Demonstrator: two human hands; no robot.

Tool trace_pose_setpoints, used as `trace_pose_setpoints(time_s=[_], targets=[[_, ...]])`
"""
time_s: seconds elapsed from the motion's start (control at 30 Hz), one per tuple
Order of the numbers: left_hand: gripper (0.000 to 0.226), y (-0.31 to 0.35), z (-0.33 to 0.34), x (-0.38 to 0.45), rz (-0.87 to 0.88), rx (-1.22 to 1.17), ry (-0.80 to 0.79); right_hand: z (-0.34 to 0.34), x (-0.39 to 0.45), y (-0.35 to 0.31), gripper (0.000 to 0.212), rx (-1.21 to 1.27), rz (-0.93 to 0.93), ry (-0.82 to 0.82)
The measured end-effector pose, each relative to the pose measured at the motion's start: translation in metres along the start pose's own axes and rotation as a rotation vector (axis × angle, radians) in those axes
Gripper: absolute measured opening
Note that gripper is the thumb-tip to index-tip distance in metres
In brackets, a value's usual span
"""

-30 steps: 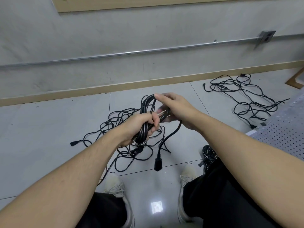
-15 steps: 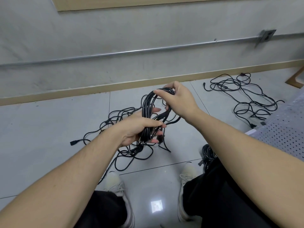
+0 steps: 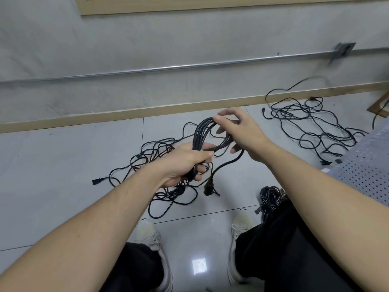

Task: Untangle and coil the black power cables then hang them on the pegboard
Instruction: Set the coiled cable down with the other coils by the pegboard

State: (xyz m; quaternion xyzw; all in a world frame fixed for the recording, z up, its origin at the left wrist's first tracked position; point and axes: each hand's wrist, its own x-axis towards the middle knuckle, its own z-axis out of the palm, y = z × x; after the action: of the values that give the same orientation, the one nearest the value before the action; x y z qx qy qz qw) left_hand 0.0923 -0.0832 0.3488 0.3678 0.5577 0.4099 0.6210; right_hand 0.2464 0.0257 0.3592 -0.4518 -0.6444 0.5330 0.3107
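Left hand point(image 3: 185, 163) clamps the limp, springy coiled cable point(image 3: 202, 133); right hand point(image 3: 242, 131) pinches its 12 o'clock bend—grip the gathered waist.

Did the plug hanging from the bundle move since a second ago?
Yes. The dangling plug swung up and left, from touching the floor tile seam to clear above it. The left hand grips the bundle.

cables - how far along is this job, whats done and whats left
Done: one coiled cable lies by the right shoe. In hand: the left hand grips a coil while the right hand wraps its tail. Left: a tangle ahead, another tangle to the right, and the pegboard shows nothing hung.
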Motion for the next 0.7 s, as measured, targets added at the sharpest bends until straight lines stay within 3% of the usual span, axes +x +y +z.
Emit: trace_pose_setpoints(time_s=[0.17, 0.23, 0.43, 0.57, 0.7], targets=[[0.027, -0.004, -0.021, 0.012, -0.015, 0.228, 0.061, -0.006, 0.007, 0.007, 0.055, -0.465, 0.009, 0.080], [0.027, -0.005, -0.023, 0.013, -0.029, 0.295, 0.062, -0.008, 0.010, 0.005, 0.054, -0.596, -0.060, 0.096], [0.015, -0.007, -0.019, 0.013, 0.039, 0.811, -0.077, -0.010, 0.003, 0.003, 0.029, -0.264, -0.266, -0.028], [0.013, 0.002, -0.018, 0.012, 0.165, 0.933, -0.091, -0.011, 0.008, -0.002, 0.021, -0.104, -0.273, -0.021], [0.016, -0.001, -0.019, 0.011, 0.165, 1.099, -0.210, -0.015, 0.011, -0.001, 0.016, -0.098, -0.268, -0.088]])
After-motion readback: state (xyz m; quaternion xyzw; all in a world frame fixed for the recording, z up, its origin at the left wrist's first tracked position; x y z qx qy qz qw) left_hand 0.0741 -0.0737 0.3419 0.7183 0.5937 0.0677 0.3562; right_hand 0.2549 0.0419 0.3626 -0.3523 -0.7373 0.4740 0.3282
